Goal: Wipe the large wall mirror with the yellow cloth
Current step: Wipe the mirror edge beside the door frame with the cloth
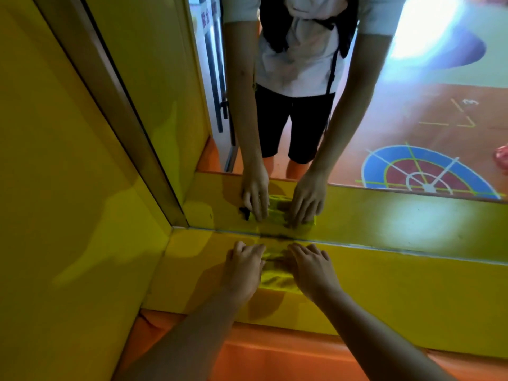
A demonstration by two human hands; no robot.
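Bunched yellow cloth (275, 274) on ledge (390, 284) below mirror (398, 105), left hand (243, 268), right hand (313, 268), fingers (303, 250) flat on its ends

Upper garment: white short-sleeved T-shirt (308, 64), loose fit, plain front, creased at the middle. Sleeve hems end above the elbows.

Lower garment: black shorts (277, 122), plain, with hems above the knees.

Over the shirt: broad black harness straps (275, 26) run down both sides of the chest. A narrow black cross strap with a buckle (328, 24) lies across the chest. A thin black strap (331, 75) hangs down the person's right side to the waist.

Arms are bare from the sleeve hems down to the left grip (243, 266) and right grip (313, 266), both bare hands. Legs are bare below the shorts.
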